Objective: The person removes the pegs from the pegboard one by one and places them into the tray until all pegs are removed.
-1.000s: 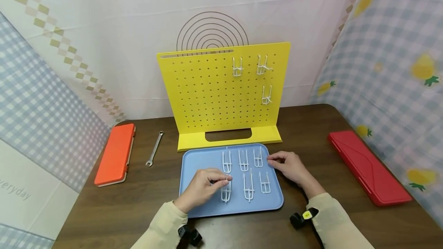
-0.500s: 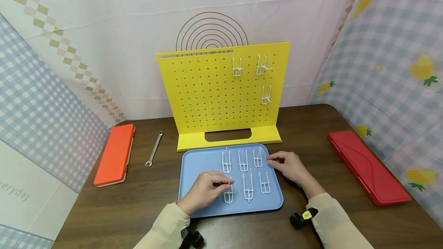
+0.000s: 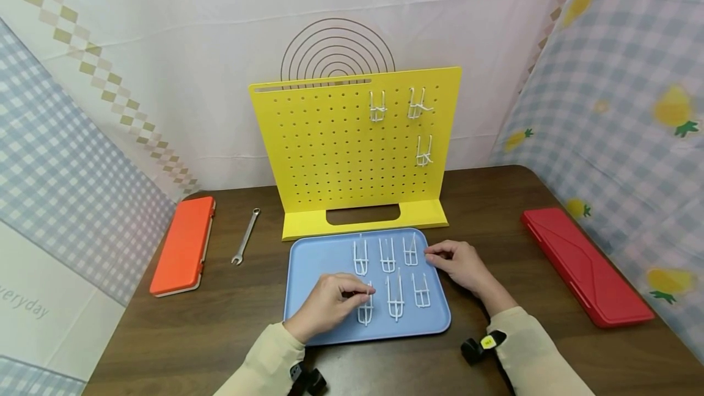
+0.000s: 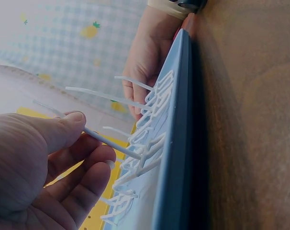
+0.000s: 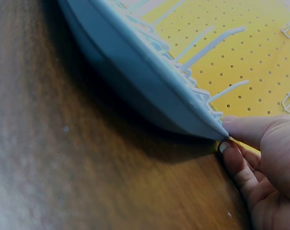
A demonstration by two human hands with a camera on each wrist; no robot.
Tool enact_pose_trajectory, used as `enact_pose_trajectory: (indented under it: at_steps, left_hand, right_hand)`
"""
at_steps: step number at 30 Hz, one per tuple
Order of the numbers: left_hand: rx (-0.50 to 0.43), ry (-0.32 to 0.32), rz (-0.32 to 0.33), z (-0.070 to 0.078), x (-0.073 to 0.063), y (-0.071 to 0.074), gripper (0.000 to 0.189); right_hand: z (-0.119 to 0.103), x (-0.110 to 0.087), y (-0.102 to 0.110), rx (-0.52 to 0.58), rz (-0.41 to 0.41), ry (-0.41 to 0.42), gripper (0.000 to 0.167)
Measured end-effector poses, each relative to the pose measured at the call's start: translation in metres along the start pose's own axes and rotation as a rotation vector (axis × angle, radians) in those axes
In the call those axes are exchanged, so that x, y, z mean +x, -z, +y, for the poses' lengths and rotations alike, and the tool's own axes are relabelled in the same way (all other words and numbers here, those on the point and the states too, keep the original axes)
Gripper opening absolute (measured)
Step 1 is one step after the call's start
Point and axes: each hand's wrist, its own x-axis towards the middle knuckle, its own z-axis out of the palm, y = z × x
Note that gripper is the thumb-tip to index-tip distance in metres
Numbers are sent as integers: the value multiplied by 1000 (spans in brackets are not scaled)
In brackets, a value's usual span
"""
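Five white wire hooks (image 3: 387,260) are lying on the blue tray (image 3: 310,261), and I am seeing a sixth hook (image 4: 117,145) held at the near left of the group. My left hand (image 3: 330,301) is pinching that hook's long prong between thumb and forefinger, while its other fingers are curling loosely below. The wire frame is hanging down toward the tray; I cannot tell from either view whether it is touching. My right hand (image 3: 459,263) is pinching the tray's right rim, thumb above and fingertips beneath, close to the far right hook.

Beyond the tray, a yellow pegboard (image 3: 319,139) is standing on its flat foot, with three more hooks (image 3: 417,107) hanging on its right half, two near the top and one lower down. On the brown table (image 3: 165,341), a wrench (image 3: 245,237) is lying left of the board, an orange case (image 3: 183,246) is resting farther left, and a red case (image 3: 583,264) is lying well to the right. Printed cloth (image 3: 220,78) is hanging behind everything.
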Motion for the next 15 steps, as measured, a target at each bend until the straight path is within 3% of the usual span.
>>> enact_pose_trajectory:
  at_steps: [15]
  left_hand:
    - [-29,13,-1,1,1,-4,11]
  right_hand:
    - [1,0,0,2,2,1,23]
